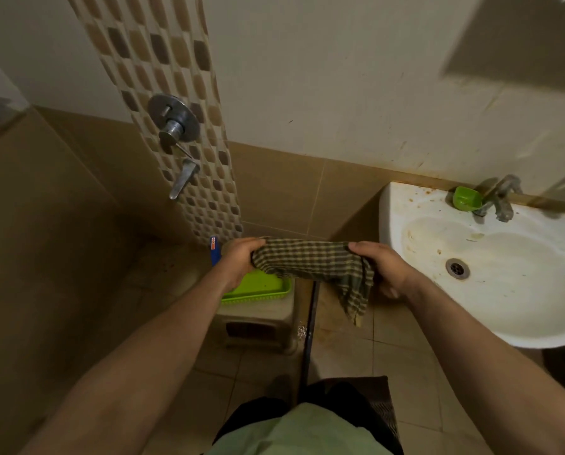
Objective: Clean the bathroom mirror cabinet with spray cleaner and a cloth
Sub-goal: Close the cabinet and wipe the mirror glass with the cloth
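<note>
Both hands are holding one checked cloth (310,261) stretched between them, in the air over the floor, just left of the sink (406,205). The left hand (238,261) is gripping the cloth's left end, fingers curled and pressed together around bunched fabric. The right hand (381,267) is pinching the right end, thumb on top, fingers wrapped under (fingertips mostly hidden by fabric). A loose corner is hanging down below the right hand.

The cloth's long axis is running left to right, roughly level, across the person's front. Likely step: spreading or folding the cloth before wiping.

Key relation: the mirror cabinet is probably the blurred box (511,41) at upper right, above the sink, so it is lying up and right of the cloth. The right hand is nearer to it, so I'd judge that hand will be doing the wiping.

Spray cleaner: a blue object (214,252) is peeking out behind the left hand, beside a green tray (274,292) on a stool (258,323); could be the bottle, can't tell. The left hand is nearer to it.

Counts: one cloth, two hands, one sink, one sink tap (501,198), one green soap dish (466,198), one green tray, one stool, one wall shower valve (174,121).
</note>
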The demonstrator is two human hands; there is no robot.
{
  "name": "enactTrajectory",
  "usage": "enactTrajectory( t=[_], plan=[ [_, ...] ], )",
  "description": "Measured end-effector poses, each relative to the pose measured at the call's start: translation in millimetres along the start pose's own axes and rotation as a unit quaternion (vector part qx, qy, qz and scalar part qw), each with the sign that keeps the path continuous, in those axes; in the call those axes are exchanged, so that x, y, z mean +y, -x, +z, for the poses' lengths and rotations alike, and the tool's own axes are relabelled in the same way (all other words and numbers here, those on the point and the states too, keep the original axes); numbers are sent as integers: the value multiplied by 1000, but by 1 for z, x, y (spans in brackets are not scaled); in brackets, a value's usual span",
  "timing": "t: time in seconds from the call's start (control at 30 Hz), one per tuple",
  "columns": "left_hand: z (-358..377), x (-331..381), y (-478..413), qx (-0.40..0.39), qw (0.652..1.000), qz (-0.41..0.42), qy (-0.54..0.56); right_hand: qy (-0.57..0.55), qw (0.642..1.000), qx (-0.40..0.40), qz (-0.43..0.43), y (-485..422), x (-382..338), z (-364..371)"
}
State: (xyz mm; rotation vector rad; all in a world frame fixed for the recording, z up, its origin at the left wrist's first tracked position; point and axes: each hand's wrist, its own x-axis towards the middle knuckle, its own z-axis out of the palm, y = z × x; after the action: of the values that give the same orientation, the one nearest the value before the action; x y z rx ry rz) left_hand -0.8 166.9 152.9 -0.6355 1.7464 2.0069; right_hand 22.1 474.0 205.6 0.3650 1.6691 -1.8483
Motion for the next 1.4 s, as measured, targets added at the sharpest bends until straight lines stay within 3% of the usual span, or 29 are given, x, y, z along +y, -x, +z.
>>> enactTrajectory(
  t=[0.1,0.17,0.27,0.37,0.43,0.53,0.67,0.8,0.9,0.97,1.03,1.13,1.3,1.4],
  plan=[
    [7,-9,4,-9,1000,-28,-8,-84,996,-6,11,4,-5,-2],
    [6,-13,6,-33,997,-30,-67,-59,997,51,28,5,-9,-4],
    [13,-18,10,-62,983,-11,-170,87,979,176,51,-1,-6,-1],
    [33,-21,10,-6,983,15,-184,335,910,244,7,-10,4,10],
    [50,-24,12,21,988,19,-155,394,877,273,-32,-15,11,26],
    [73,-29,15,16,990,31,-139,337,904,259,-43,-27,24,57],
    [75,-29,18,-25,994,45,-100,183,976,104,-49,-37,30,86],
    [60,-27,17,-19,980,108,-167,112,993,26,-27,-37,30,80],
    [56,-17,14,-26,973,111,-200,62,987,120,-92,-40,35,67],
    [50,-8,14,-45,988,64,-133,-2,981,159,-109,-43,43,56],
    [42,-1,14,-75,997,11,0,-50,994,84,-42,-46,52,52],
    [32,2,17,-107,974,-51,191,-138,985,-76,76,-51,73,60],
    [19,-12,15,-34,942,-104,318,-301,943,-69,128,-67,99,75],
    [4,-29,9,20,944,-100,314,-350,929,-33,118,-80,97,75]
  ],
)
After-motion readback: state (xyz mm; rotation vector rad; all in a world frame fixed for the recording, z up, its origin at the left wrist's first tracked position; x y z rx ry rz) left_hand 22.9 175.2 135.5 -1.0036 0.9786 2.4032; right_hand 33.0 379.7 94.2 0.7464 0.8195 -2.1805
